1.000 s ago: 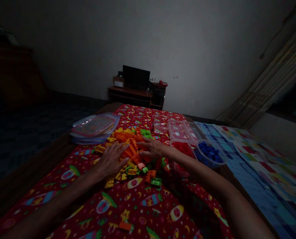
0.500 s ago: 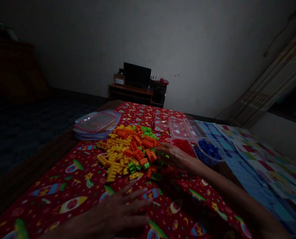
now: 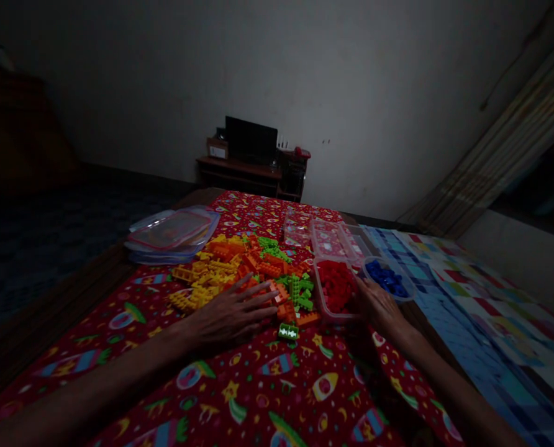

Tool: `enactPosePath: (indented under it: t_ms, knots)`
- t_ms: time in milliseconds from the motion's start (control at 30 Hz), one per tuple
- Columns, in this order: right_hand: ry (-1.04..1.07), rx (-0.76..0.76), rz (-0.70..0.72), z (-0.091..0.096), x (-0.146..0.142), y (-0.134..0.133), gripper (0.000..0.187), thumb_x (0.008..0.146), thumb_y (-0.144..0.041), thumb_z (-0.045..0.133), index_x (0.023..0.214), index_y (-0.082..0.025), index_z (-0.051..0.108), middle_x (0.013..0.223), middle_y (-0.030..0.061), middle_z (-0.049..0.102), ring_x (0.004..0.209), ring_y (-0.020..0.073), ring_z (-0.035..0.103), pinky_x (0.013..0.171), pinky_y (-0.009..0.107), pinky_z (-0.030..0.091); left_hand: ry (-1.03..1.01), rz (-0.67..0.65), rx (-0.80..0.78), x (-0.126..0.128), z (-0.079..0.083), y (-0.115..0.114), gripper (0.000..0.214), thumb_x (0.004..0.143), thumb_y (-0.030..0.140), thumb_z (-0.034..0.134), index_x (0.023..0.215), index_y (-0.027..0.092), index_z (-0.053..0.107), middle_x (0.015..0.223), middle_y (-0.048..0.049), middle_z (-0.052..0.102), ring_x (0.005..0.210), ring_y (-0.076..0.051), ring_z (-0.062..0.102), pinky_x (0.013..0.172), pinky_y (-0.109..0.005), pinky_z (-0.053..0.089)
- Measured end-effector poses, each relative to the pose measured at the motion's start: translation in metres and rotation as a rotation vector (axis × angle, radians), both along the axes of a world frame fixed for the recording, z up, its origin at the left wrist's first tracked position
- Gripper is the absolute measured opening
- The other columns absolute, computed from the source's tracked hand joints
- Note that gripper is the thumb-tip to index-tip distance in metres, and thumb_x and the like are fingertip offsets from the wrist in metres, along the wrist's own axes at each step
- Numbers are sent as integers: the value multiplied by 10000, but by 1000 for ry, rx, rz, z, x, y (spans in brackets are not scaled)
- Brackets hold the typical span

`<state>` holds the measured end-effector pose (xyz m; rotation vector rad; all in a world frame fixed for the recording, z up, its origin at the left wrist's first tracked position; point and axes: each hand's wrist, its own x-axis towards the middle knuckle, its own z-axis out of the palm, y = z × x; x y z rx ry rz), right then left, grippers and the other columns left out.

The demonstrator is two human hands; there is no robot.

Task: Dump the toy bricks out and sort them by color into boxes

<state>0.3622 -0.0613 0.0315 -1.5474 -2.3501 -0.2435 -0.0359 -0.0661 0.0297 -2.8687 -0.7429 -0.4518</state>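
A pile of toy building blocks lies on the red patterned cloth, with yellow blocks, orange blocks and green blocks mixed together. My left hand rests flat on the near side of the pile, fingers spread, holding nothing I can see. Just right of the pile stands a clear plastic container filled with red blocks. At its right side, my right hand grips the wall, its fingertips partly hidden. A single green block lies near the left fingers.
Behind my right hand is a round clear tub of blue blocks. Clear empty containers stand farther back. Stacked lids lie left of the pile. A bed with a checked cover adjoins on the right.
My right hand has gone from the pile to the right side of the red-block container. My left hand has reached forward onto the pile. The view has shifted slightly.
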Motion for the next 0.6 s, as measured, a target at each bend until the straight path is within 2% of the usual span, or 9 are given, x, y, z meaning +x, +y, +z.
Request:
enactPosePath:
  t_ms: [67, 133, 200, 267, 333, 433, 600]
  knots:
    - [10, -74, 4, -9, 2, -1, 472, 863, -197, 385, 1313, -148, 520, 876, 144, 674, 793, 251, 622, 702, 375, 514, -26, 64, -1, 11, 4, 4, 444, 966, 292, 440, 1408, 335, 440, 1501, -6, 431, 1411, -233, 311, 1180, -498, 153]
    - [45, -103, -16, -14, 1, 1, 477, 844, -200, 387, 1291, -113, 531, 787, 125, 665, 698, 240, 602, 652, 355, 493, -49, 172, -4, 23, 4, 10, 412, 970, 295, 424, 1377, 317, 482, 1485, -24, 453, 1406, -270, 307, 1154, -554, 167]
    - [99, -101, -101, -12, -1, 6, 502, 827, -246, 411, 1285, -81, 531, 779, 128, 668, 685, 248, 603, 648, 360, 485, -63, 301, 1, 32, 0, 18, 382, 969, 309, 422, 1335, 293, 531, 1461, -45, 478, 1390, -326, 308, 1111, -610, 202]
    - [175, -128, -201, -7, -1, 11, 480, 810, -321, 441, 1200, -88, 597, 811, 142, 683, 725, 263, 623, 666, 364, 485, -71, 389, 8, 35, -5, 23, 376, 959, 330, 444, 1309, 255, 557, 1438, -72, 498, 1355, -367, 335, 1073, -615, 260]
    - [266, -251, -229, -1, -1, 16, 406, 807, -373, 423, 1005, -124, 675, 830, 141, 698, 759, 266, 640, 673, 352, 484, -75, 387, 8, 32, -7, 24, 374, 947, 334, 467, 1293, 230, 568, 1396, -88, 528, 1299, -350, 400, 1052, -551, 322]
    - [356, -415, -203, 6, -5, 16, 393, 812, -370, 343, 804, -151, 669, 758, 108, 695, 700, 246, 640, 625, 328, 465, -76, 314, -8, 19, -4, 15, 359, 939, 308, 483, 1279, 229, 567, 1298, -83, 582, 1212, -285, 476, 1020, -446, 372]
    - [336, -234, -189, 22, -15, 9, 371, 829, -356, 330, 780, -177, 651, 708, 86, 667, 668, 220, 610, 632, 315, 441, -60, 298, -25, -1, 4, -3, 333, 938, 351, 498, 1246, 252, 576, 1186, -69, 617, 1114, -246, 536, 970, -416, 383]
